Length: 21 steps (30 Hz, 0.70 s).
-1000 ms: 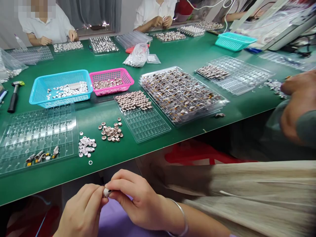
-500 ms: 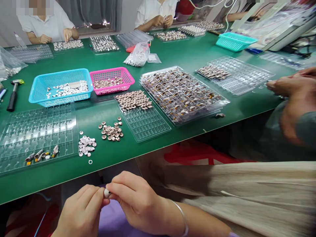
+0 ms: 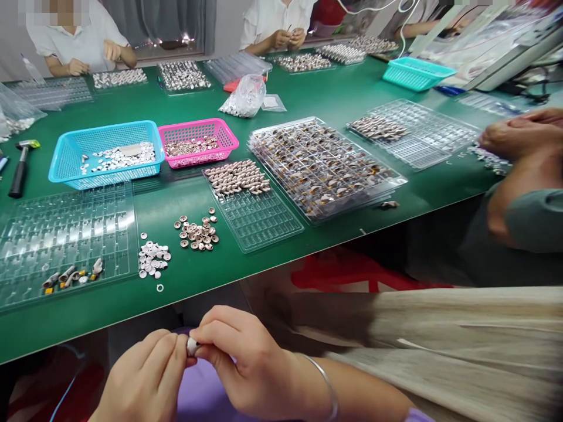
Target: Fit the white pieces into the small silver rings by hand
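Observation:
Just below the table edge, my left hand (image 3: 143, 372) and my right hand (image 3: 246, 354) meet over my lap. Between their fingertips is a small pale earbud shell (image 3: 192, 346), pinched from both sides. It has a dark spot on its right side, and fingers cover most of it. On the table beyond lie a heap of small white discs (image 3: 153, 258), a white ring (image 3: 160, 288) and a cluster of beige round caps (image 3: 200, 233). To the left, a clear tray (image 3: 88, 228) holds several grey-beige pieces with yellow tabs (image 3: 70, 276) near its front.
A blue basket (image 3: 105, 179) and pink basket (image 3: 200, 160) stand behind the loose parts. A half-filled tray (image 3: 264, 220) and stacked full trays (image 3: 325, 170) lie to the right. A hammer (image 3: 19, 170) is far left. Co-workers' hands are across the table and at right (image 3: 519, 138).
My hands keep their pinch on the shell, which looks slightly turned. The co-worker's arm at the right has shifted, and the hand at far left has lifted from its tray.

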Available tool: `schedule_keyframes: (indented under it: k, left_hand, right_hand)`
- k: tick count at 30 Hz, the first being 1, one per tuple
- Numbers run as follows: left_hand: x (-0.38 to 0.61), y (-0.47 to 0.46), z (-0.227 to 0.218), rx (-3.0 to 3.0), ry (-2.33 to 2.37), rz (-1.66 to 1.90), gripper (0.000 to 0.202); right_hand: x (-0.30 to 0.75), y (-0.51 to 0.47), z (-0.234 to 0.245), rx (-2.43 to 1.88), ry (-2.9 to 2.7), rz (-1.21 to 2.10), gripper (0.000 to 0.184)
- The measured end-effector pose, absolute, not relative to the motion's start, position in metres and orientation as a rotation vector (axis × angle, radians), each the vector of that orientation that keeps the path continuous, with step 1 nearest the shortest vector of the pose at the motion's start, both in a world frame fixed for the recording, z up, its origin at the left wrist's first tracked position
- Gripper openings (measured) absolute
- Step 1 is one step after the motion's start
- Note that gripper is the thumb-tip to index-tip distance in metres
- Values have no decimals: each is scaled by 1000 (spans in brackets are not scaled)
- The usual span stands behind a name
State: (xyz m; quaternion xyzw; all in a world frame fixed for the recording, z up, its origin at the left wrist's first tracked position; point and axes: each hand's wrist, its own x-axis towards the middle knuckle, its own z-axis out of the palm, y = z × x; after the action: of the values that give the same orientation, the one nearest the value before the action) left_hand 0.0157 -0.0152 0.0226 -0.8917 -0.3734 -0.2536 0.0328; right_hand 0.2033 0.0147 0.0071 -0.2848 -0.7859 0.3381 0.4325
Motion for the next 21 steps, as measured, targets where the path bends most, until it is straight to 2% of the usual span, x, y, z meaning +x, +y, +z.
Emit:
schedule_keyframes:
  k: [8,13,21]
  left_hand:
    - [16,-10,34,-2858,-1205,-849,28]
    - [18,-8,32,-2861,-1207,-899,25]
    - [19,-1,31,-2956,-1205,-1055,18]
  right_hand:
    - [201,12,8,-736,-2005,723,22]
    - [200,10,5,-778,-1998,732,18]
    - [208,21,8,-639,-1900,789,22]
